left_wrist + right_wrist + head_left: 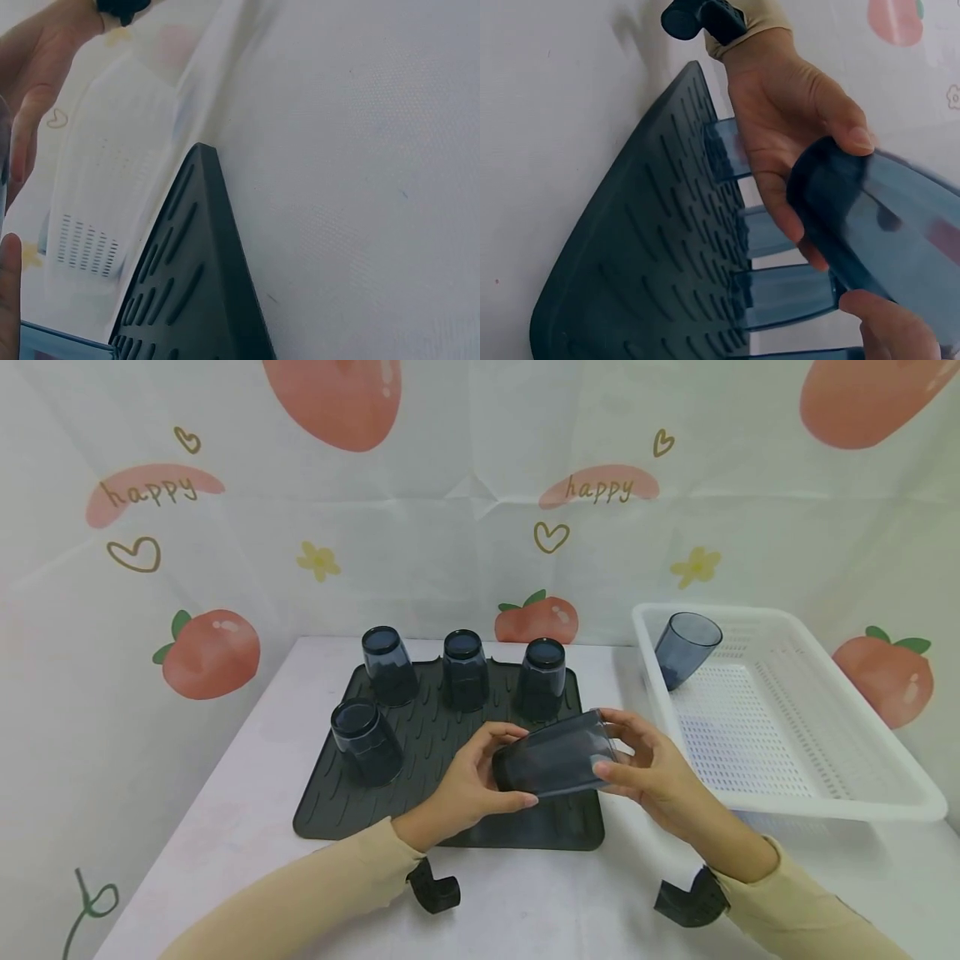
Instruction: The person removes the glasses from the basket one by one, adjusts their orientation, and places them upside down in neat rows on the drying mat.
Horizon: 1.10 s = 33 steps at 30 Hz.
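Held on its side between both hands is a smoky blue drinking glass (558, 756), above the right part of a dark ribbed drying mat (450, 827). My left hand (476, 781) grips the thick base end, its thumb (851, 135) along the side. Fingers and thumb of my right hand (648, 768) pinch the rim end, which tilts up toward the right. Several matching glasses stand upside down on the mat: three along the back, including the back middle glass (465, 672), and a front left glass (366, 743).
To the right stands a white perforated plastic basket (825, 810), with another blue glass (686, 652) leaning in its back left corner. A white table (247, 777) lies beneath everything. Behind it hangs a printed cloth (420, 527).
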Each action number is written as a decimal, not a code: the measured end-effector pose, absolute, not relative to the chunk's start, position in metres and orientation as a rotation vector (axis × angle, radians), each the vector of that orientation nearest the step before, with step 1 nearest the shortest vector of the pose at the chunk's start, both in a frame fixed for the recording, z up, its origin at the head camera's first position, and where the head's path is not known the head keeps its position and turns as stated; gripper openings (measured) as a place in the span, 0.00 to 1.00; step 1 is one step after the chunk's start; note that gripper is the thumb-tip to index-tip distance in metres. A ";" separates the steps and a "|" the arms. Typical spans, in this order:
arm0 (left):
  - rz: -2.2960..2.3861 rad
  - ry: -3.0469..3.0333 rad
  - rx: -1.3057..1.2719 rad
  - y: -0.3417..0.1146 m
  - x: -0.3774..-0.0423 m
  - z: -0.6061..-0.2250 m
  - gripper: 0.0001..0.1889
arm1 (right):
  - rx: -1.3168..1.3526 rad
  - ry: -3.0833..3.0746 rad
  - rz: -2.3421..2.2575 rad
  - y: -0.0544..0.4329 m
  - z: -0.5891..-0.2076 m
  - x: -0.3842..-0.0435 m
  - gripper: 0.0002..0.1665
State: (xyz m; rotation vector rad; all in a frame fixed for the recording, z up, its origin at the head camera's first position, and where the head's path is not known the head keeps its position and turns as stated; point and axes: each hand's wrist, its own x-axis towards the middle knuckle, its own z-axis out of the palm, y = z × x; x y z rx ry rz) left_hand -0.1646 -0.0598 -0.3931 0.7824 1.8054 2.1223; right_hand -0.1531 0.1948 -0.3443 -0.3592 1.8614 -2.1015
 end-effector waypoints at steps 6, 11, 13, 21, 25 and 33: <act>2.153 1.798 0.801 -0.064 -0.167 -0.393 0.38 | -0.349 1.828 -2.082 0.197 -0.345 -0.151 0.42; 2.184 1.788 0.831 -0.068 -0.169 -0.391 0.37 | -0.378 1.808 -2.044 0.199 -0.347 -0.151 0.42; 2.189 1.791 0.841 -0.070 -0.169 -0.389 0.37 | -0.383 1.800 -2.027 0.199 -0.347 -0.151 0.41; 2.231 1.787 0.871 -0.075 -0.166 -0.384 0.37 | -0.428 1.768 -1.944 0.199 -0.352 -0.152 0.40; 2.255 1.773 0.925 -0.078 -0.166 -0.384 0.36 | -0.442 1.833 -1.859 0.198 -0.355 -0.152 0.40; 2.271 1.716 1.019 -0.081 -0.168 -0.380 0.34 | -0.537 1.962 -1.631 0.197 -0.362 -0.152 0.45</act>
